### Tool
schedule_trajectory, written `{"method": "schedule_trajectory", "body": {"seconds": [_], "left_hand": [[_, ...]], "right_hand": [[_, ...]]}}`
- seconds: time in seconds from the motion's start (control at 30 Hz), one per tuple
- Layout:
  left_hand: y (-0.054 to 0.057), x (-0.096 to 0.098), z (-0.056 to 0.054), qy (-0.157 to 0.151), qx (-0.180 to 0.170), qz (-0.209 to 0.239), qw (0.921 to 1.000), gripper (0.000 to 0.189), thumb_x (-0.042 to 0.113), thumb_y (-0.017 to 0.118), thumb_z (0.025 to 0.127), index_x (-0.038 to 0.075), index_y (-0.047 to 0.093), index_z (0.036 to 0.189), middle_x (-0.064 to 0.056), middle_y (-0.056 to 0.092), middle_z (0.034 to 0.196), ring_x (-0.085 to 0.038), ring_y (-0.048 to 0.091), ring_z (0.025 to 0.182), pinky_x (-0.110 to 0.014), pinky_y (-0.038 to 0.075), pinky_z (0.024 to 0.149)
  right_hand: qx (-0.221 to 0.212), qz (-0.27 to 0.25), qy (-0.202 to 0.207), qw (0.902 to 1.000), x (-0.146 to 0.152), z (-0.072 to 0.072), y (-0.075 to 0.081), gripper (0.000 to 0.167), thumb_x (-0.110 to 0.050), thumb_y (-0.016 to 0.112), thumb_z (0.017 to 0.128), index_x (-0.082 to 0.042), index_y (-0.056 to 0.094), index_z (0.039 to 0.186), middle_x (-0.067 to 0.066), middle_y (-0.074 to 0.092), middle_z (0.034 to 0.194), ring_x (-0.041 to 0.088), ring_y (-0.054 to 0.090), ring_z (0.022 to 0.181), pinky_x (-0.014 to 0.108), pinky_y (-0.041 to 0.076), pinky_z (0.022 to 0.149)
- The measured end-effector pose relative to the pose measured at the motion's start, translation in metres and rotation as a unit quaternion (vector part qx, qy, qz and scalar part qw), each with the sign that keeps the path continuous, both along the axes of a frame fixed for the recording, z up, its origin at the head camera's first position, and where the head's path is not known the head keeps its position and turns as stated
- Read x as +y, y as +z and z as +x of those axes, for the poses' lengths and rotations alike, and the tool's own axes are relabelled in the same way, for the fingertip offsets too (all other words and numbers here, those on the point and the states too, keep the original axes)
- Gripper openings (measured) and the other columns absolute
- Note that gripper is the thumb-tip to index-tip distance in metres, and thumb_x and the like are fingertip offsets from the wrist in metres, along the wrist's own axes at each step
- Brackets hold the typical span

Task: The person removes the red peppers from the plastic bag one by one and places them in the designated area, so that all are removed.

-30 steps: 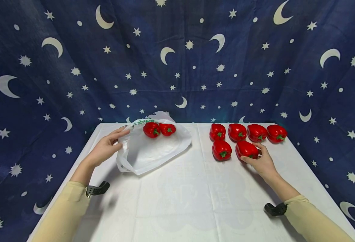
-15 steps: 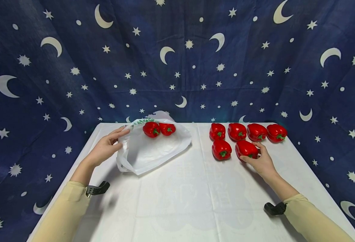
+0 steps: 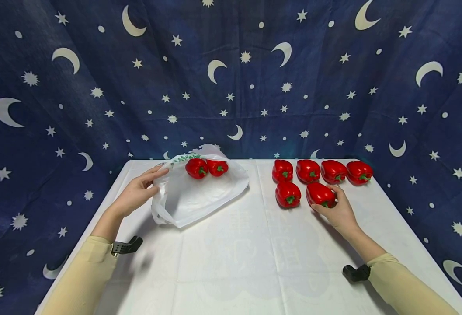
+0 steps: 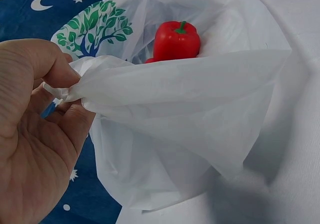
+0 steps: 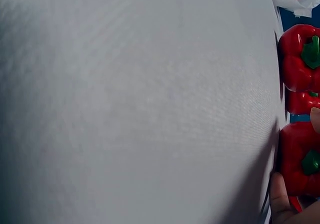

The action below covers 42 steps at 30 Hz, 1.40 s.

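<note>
My left hand (image 3: 138, 190) pinches the edge of a white plastic bag (image 3: 199, 208), thumb against fingers, as the left wrist view shows. The bag lies on its side with its mouth held wide. Two red bell peppers (image 3: 197, 169) sit deep inside it; a green tree print (image 4: 95, 27) marks its outside. On the right, my right hand (image 3: 338, 213) grips another red bell pepper (image 3: 319, 194) from its right side, thumb in front and fingers behind. That pepper (image 5: 300, 159) appears only at the edge of the right wrist view, with the hand mostly cut off.
A loose pepper (image 3: 288, 194) stands just left of the gripped one. Behind them, several more peppers (image 3: 308, 171) form a row near the far edge of the white-covered table (image 3: 231, 262). A dark blue curtain (image 3: 250, 78) with moons and stars hangs behind.
My right hand and the pepper in it stay in nearly the same place, the hand shifted very slightly left. The left hand and the bag have not visibly moved.
</note>
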State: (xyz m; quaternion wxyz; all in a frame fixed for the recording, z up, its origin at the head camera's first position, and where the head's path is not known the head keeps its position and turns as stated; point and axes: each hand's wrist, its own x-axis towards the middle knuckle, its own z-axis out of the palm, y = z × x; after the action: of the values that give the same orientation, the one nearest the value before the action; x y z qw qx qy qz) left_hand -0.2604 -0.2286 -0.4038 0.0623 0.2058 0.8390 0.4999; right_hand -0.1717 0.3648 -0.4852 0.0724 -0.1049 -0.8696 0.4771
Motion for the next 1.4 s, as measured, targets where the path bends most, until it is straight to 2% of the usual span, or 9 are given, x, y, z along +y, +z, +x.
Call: {"method": "schedule_trajectory", "body": {"seconds": [0.13, 0.2, 0.53, 0.8, 1.03, 1.17, 1.23, 1.3, 1.4], "left_hand": [[-0.001, 0.000, 0.000, -0.003, 0.001, 0.007, 1.0000, 0.056, -0.003, 0.055, 0.097, 0.009, 0.051, 0.152, -0.008, 0.022, 0.168, -0.032, 0.022, 0.153, -0.012, 0.030, 0.106], [-0.001, 0.000, -0.001, -0.003, 0.002, 0.012, 0.9999, 0.056, -0.004, 0.055, 0.096, 0.008, 0.051, 0.151, -0.008, 0.023, 0.168, -0.032, 0.022, 0.153, -0.007, 0.030, 0.102], [0.000, 0.001, 0.001, 0.004, -0.003, 0.005, 1.0000, 0.057, -0.003, 0.054, 0.097, 0.010, 0.051, 0.152, -0.005, 0.023, 0.168, -0.032, 0.024, 0.152, -0.008, 0.035, 0.097], [0.000, 0.001, 0.001, 0.002, -0.002, 0.004, 1.0000, 0.057, -0.003, 0.054, 0.097, 0.011, 0.051, 0.152, -0.005, 0.023, 0.168, -0.032, 0.023, 0.152, -0.007, 0.034, 0.098], [0.000, 0.001, 0.000, 0.010, -0.003, -0.005, 0.9999, 0.058, -0.002, 0.055, 0.097, 0.013, 0.051, 0.153, -0.004, 0.024, 0.168, -0.032, 0.024, 0.152, -0.011, 0.035, 0.099], [0.001, 0.002, 0.000, 0.007, -0.003, -0.004, 1.0000, 0.057, -0.002, 0.054, 0.097, 0.013, 0.051, 0.153, -0.004, 0.024, 0.167, -0.032, 0.025, 0.152, -0.010, 0.034, 0.100], [0.001, 0.003, -0.001, 0.004, -0.002, -0.003, 1.0000, 0.057, -0.002, 0.054, 0.097, 0.012, 0.050, 0.153, -0.004, 0.025, 0.167, -0.031, 0.024, 0.152, -0.013, 0.033, 0.105], [0.001, 0.004, -0.001, 0.001, -0.002, -0.002, 1.0000, 0.057, -0.002, 0.054, 0.097, 0.012, 0.051, 0.153, -0.004, 0.025, 0.167, -0.030, 0.024, 0.152, -0.022, 0.030, 0.112], [0.002, 0.005, -0.002, -0.002, -0.004, -0.004, 1.0000, 0.057, -0.001, 0.055, 0.097, 0.011, 0.051, 0.152, -0.005, 0.025, 0.167, -0.030, 0.022, 0.153, -0.042, 0.025, 0.119]], "right_hand": [[0.005, 0.001, 0.000, 1.0000, -0.001, -0.001, 0.001, 0.100, -0.024, 0.083, 0.087, -0.001, 0.018, 0.160, 0.033, 0.024, 0.159, 0.054, 0.026, 0.143, 0.067, 0.031, 0.109], [0.006, 0.000, 0.002, 1.0000, -0.002, 0.000, 0.001, 0.100, -0.025, 0.083, 0.087, -0.001, 0.018, 0.160, 0.033, 0.024, 0.159, 0.054, 0.026, 0.144, 0.067, 0.031, 0.109], [0.013, 0.018, 0.013, 0.9997, -0.001, 0.006, 0.001, 0.104, -0.024, 0.082, 0.088, -0.001, 0.014, 0.162, 0.033, 0.024, 0.159, 0.054, 0.027, 0.143, 0.068, 0.032, 0.108], [-0.006, 0.026, 0.006, 0.9996, 0.000, 0.013, 0.012, 0.107, -0.032, 0.082, 0.088, -0.001, 0.011, 0.163, 0.035, 0.026, 0.155, 0.055, 0.037, 0.134, 0.063, 0.040, 0.104], [0.029, 0.056, -0.017, 0.9979, 0.008, 0.018, 0.020, 0.100, -0.031, 0.080, 0.090, -0.001, 0.017, 0.162, 0.032, 0.026, 0.157, 0.053, 0.027, 0.141, 0.064, 0.038, 0.105], [0.067, 0.080, -0.024, 0.9943, 0.006, 0.019, 0.031, 0.095, -0.033, 0.078, 0.091, -0.001, 0.022, 0.161, 0.027, 0.030, 0.158, 0.049, 0.029, 0.140, 0.065, 0.038, 0.105], [0.088, 0.084, -0.024, 0.9923, 0.003, 0.019, 0.038, 0.091, -0.033, 0.077, 0.092, -0.003, 0.025, 0.161, 0.024, 0.031, 0.158, 0.046, 0.031, 0.139, 0.065, 0.038, 0.105], [0.105, 0.087, -0.020, 0.9905, -0.002, 0.020, 0.047, 0.089, -0.033, 0.076, 0.093, -0.005, 0.026, 0.161, 0.022, 0.032, 0.159, 0.044, 0.032, 0.138, 0.065, 0.038, 0.104], [0.136, 0.085, -0.002, 0.9870, -0.014, 0.019, 0.058, 0.084, -0.030, 0.076, 0.093, -0.008, 0.031, 0.160, 0.020, 0.035, 0.157, 0.042, 0.036, 0.136, 0.065, 0.037, 0.104]]}}
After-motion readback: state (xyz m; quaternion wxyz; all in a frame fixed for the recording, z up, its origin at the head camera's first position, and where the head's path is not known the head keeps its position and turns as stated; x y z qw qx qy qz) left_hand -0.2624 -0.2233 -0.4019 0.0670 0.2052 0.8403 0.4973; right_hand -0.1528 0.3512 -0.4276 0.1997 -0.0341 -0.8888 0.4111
